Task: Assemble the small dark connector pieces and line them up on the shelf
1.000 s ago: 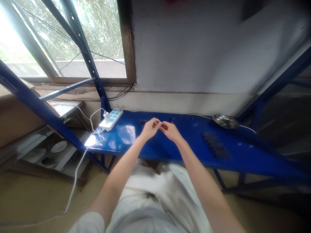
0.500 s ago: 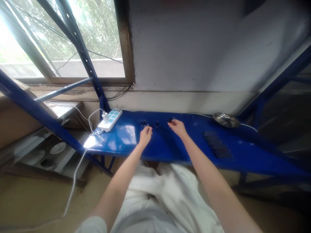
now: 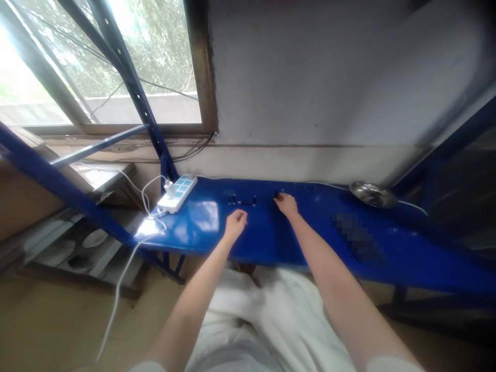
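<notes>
My left hand (image 3: 235, 223) rests on the blue metal shelf (image 3: 294, 237) with its fingers curled in; whether anything is inside them is hidden. A short way beyond it stands a row of small dark parts (image 3: 243, 200). My right hand (image 3: 286, 204) reaches further back, its fingertips pinched on a small dark piece (image 3: 276, 195) near the shelf's far edge.
A white power strip (image 3: 177, 188) with a plugged charger and white cable lies at the shelf's left end. A shallow metal dish (image 3: 372, 192) sits at the back right. Blue rack struts cross the window on the left. Dishes lie on a lower shelf at left.
My hands were joined at mid-shelf a second ago and have parted. The left drew back toward me; the right reached to the far edge.
</notes>
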Motion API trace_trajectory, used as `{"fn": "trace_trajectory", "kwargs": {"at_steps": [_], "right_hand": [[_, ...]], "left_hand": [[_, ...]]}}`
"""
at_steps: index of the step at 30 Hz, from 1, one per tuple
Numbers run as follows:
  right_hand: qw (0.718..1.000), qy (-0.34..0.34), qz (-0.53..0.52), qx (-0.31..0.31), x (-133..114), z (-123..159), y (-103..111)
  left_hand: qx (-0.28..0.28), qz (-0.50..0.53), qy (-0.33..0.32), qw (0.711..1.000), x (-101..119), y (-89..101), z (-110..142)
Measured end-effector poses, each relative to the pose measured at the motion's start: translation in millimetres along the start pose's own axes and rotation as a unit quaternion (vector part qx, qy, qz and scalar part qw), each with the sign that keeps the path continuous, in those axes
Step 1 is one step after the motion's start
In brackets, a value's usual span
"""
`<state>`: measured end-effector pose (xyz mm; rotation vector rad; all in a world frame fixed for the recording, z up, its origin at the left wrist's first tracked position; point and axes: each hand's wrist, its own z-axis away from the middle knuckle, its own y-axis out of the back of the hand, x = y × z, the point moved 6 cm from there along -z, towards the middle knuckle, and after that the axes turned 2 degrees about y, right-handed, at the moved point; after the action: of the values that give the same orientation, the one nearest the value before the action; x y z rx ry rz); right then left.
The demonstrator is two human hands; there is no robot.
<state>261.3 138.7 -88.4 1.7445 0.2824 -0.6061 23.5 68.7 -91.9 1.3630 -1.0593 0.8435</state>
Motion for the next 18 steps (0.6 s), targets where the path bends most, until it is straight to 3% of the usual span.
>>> {"fn": "trace_trajectory", "kwargs": {"at_steps": [18], "right_hand": [[0.999, -0.013, 0.028, -0.028, 4.6, -8.1, -8.6]], "left_hand": [[-0.001, 0.005, 0.005, 1.0, 1.8, 1.9, 2.4]]}}
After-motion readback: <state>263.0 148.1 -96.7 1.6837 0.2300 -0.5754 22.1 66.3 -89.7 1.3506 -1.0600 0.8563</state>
